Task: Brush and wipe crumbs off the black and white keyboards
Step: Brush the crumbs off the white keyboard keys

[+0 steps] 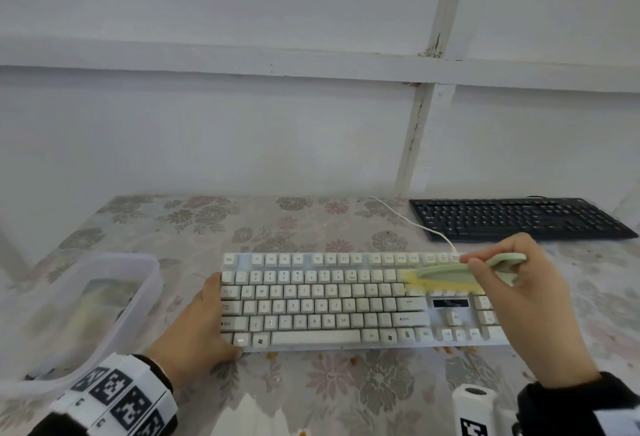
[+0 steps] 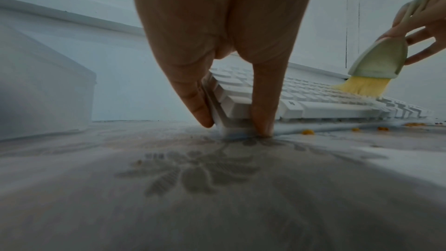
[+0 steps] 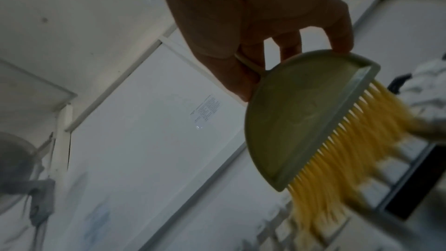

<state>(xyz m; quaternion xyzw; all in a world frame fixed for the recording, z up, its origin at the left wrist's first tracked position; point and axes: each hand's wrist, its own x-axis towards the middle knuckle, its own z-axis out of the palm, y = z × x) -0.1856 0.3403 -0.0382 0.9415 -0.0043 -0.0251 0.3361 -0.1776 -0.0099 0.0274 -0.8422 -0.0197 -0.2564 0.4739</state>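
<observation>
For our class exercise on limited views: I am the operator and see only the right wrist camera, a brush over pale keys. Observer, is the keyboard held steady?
Observer: Yes, the left hand holds the white keyboard at its left end.
Operator: Any crumbs off it?
Observer: Orange crumbs lie on the tablecloth along its front edge.
Operator: And the black keyboard?
Observer: The black keyboard lies at the far right, beyond the right hand and brush, no hand on it.
</observation>
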